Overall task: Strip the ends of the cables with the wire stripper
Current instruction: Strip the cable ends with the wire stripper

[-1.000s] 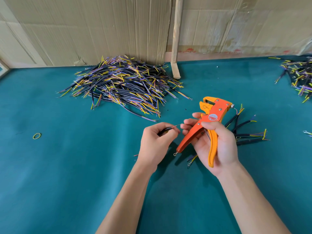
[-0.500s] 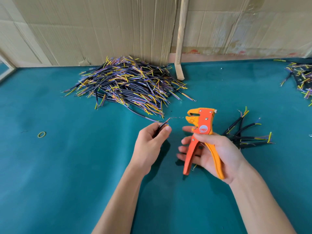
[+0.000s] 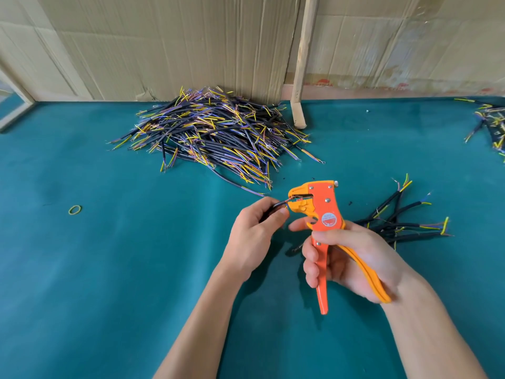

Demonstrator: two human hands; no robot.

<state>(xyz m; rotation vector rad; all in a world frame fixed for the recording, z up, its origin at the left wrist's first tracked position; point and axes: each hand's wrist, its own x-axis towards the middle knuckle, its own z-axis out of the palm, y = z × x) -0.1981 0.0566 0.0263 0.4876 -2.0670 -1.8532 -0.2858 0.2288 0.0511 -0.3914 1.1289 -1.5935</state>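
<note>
My right hand (image 3: 352,258) grips the two handles of an orange wire stripper (image 3: 319,212), held upright with its jaws pointing left. My left hand (image 3: 254,236) pinches a short black cable (image 3: 276,207) between thumb and fingers. The cable's thin end wires lie inside the stripper's jaws. A large pile of black cables (image 3: 216,135) with yellow and purple ends lies on the green table (image 3: 109,269) at the back centre. A small bunch of cables (image 3: 404,222) lies just right of my right hand.
A wooden stick (image 3: 302,61) leans against the cardboard wall (image 3: 164,42) behind the big pile. More cables (image 3: 492,124) lie at the far right edge. A yellow rubber band (image 3: 75,209) sits on the table at the left.
The stripper has turned upright and its jaws now sit at the cable's end. My left hand has brought the cable tip rightward into the jaws.
</note>
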